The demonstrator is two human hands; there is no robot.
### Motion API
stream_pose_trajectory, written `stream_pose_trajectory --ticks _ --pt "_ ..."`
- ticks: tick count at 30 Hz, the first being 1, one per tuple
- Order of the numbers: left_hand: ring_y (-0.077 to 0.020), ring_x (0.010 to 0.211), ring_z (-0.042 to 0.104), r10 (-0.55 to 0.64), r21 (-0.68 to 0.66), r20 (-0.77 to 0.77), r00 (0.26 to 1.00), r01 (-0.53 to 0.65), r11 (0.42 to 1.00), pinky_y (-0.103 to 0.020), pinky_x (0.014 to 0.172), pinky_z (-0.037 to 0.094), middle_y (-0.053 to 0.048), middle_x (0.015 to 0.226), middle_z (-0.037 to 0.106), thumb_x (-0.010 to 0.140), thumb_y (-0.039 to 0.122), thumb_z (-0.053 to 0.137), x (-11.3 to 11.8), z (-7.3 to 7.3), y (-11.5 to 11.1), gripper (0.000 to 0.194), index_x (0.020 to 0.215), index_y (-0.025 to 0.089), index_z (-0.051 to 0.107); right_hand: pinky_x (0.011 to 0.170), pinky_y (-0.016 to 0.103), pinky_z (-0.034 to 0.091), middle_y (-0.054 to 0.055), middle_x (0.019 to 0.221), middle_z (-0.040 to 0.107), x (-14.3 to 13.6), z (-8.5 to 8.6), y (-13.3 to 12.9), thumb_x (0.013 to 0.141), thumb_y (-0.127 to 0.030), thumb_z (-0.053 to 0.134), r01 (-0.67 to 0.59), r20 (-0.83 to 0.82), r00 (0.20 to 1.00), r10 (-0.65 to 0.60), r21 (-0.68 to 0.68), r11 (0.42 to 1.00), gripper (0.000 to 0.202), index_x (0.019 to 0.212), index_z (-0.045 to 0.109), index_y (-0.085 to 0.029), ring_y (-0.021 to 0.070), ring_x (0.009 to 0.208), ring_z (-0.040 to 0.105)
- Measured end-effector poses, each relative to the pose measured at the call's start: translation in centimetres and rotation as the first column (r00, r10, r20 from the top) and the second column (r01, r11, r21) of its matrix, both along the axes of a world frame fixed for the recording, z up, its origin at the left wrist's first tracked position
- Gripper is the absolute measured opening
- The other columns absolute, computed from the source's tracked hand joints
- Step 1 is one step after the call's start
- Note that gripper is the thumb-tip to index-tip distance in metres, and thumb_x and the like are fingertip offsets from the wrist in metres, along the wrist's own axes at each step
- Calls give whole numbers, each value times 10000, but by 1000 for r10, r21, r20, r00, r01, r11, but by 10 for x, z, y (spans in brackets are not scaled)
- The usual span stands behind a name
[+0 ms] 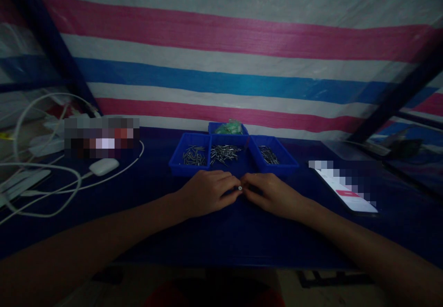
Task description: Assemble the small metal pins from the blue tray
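Observation:
My left hand (213,190) is closed in a pinch, thumb and forefinger on a small metal fastener (240,188) whose round, shiny head faces me. Right beside it, my right hand (272,192) has its fingers bent together at the same spot. Whether they also touch the fastener or hold another piece is too dark to see. Just beyond the hands lies a loose pile of thin metal fasteners (224,153). A blue bin (175,163) on the left and another blue bin (290,161) on the right hold more such pieces.
Behind the pile stands a third blue bin (212,128) with green plastic packets (230,127). A lit phone (353,196) lies to the right. White cables (78,187) and a white earbud-case-like object (104,166) occupy the left. Striped sheeting (221,67) hangs behind the blue table (221,237).

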State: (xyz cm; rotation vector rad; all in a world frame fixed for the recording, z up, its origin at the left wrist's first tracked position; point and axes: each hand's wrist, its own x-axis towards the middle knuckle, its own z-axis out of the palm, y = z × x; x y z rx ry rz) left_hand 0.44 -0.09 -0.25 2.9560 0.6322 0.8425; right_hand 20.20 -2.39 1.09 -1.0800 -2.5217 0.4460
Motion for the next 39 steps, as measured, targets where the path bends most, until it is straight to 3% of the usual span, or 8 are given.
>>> stream_pose_trajectory --ticks 8,12,16,23,27,30,35,39 --pt "-98 695 537 19 29 -22 1000 -18 999 -212 629 408 1 759 583 860 273 415 0 2 -2 173 864 157 543 572 215 359 0 691 543 0 -3 0 814 -168 417 -3 49 999 2 31 999 87 791 501 -160 94 610 496" --pt "-95 682 538 93 27 -27 995 -92 995 -210 613 409 5 741 579 835 244 423 -1 4 -1 149 835 156 544 612 236 383 15 719 565 3 3 -2 824 -205 421 26 40 999 -31 139 990 127 841 538 -159 108 652 516" --pt "-105 688 545 133 46 -112 985 -129 991 -222 603 411 7 732 578 834 245 421 -1 1 1 149 837 163 546 640 245 405 24 744 582 3 7 -5 833 -231 420 14 15 1000 -18 231 973 156 858 555 -155 113 685 530" --pt "-115 666 531 143 140 -192 971 -117 983 -225 573 397 7 722 570 844 248 409 -2 -3 2 152 805 166 531 676 261 430 35 783 583 2 3 -4 846 -230 421 -8 33 999 0 241 971 160 891 554 -154 126 731 538" --pt "-140 624 510 202 403 -236 950 -93 911 -240 524 369 -2 672 551 838 235 391 -9 14 2 163 774 170 526 785 313 428 81 939 560 6 -4 4 840 -257 449 28 91 995 -51 240 970 212 988 548 -144 166 881 522" --pt "-161 613 518 345 519 -191 919 -204 830 -247 498 349 -12 636 544 825 238 393 -16 30 6 169 751 170 528 878 350 397 121 1130 494 6 -12 10 838 -316 460 15 128 991 -47 237 971 320 1104 523 -149 197 1029 475" --pt "-177 547 539 614 494 -159 773 -476 728 -244 432 284 -47 609 573 804 246 381 -26 36 22 217 698 144 542 952 411 334 163 1277 402 1 -20 17 861 -406 391 -5 194 980 -43 240 971 441 1195 475 -132 242 1167 377" --pt "-177 510 537 662 480 -151 734 -530 699 -231 411 236 -50 583 571 820 273 354 -28 33 29 263 679 144 536 973 405 309 158 1281 417 -2 -21 21 871 -436 346 -23 237 971 -33 229 973 496 1234 436 -110 238 1189 358"
